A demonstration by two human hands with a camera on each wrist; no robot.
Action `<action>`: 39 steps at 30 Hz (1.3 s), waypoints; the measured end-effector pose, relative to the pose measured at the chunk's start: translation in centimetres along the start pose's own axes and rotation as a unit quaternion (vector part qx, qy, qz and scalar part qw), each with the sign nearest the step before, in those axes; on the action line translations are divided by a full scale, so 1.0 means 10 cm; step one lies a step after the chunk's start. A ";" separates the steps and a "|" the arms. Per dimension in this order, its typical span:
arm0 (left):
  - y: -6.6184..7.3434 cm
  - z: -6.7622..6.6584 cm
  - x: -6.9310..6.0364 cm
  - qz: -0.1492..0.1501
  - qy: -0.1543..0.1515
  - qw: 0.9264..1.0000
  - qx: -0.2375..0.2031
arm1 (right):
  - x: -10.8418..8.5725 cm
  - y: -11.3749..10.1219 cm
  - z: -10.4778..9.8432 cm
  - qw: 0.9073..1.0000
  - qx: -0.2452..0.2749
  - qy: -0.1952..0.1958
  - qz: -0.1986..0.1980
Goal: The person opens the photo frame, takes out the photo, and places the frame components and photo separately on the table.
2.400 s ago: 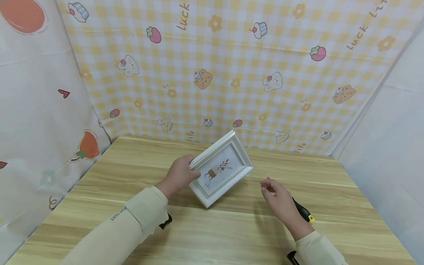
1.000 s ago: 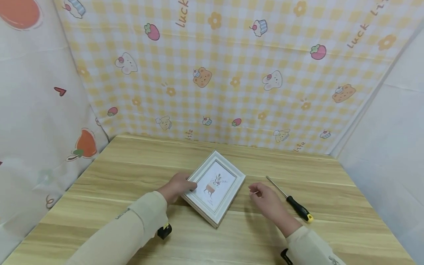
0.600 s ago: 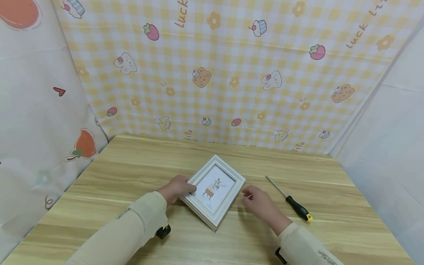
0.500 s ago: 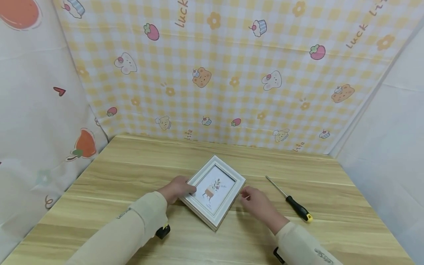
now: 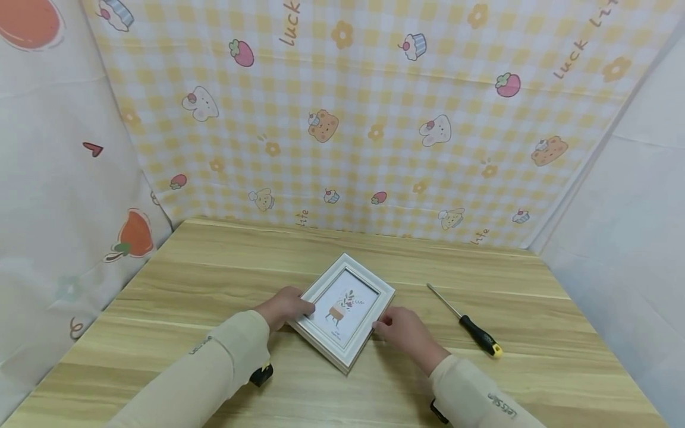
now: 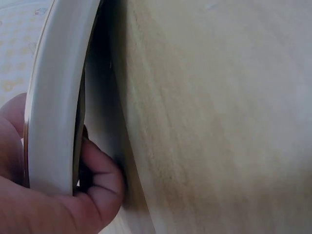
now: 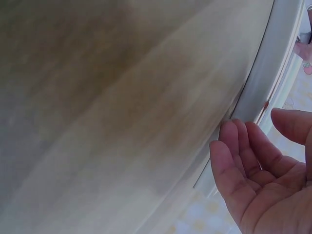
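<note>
A white picture frame with a small plant print lies face up, turned cornerwise, near the middle of the table. My left hand grips its left edge, thumb on the front; in the left wrist view the fingers curl behind the frame's rim, slightly above the wood. At the opposite edge is my right hand. The right wrist view has its bent fingertips against the frame's side, while the thumb stays apart from it. The frame's back is hidden.
To the right of the right hand lies a screwdriver with a black and yellow handle, shaft pointing away. A yellow checked cloth hangs behind the wooden table. White sheets border both sides.
The frame, raised and tilted earlier, has come down nearly flat with the left hand still gripping it. My right hand has moved left to its edge, uncovering the screwdriver.
</note>
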State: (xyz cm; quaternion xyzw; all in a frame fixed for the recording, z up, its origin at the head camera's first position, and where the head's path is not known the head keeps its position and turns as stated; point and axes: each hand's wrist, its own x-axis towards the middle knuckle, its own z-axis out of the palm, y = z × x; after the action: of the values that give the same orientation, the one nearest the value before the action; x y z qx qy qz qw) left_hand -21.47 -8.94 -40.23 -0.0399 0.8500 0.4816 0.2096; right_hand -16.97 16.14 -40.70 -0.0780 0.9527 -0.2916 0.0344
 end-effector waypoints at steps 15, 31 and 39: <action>-0.01 0.07 -0.03 0.048 0.051 0.989 0.134 | 0.02 0.00 0.03 1.000 0.000 -0.019 0.002; -0.01 0.10 -0.03 0.060 0.063 0.976 0.198 | 0.05 -0.05 0.01 0.999 0.005 -0.034 0.031; 0.02 0.11 -0.11 0.078 0.064 0.973 0.205 | 0.04 -0.12 -0.04 0.998 -0.005 -0.043 0.047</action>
State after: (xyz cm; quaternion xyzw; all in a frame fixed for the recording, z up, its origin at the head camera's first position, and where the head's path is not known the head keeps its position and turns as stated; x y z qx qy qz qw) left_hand -20.22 -8.09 -40.14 0.0399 0.9429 0.3082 0.1200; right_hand -17.31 15.33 -39.72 -0.0462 0.9543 -0.2817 0.0889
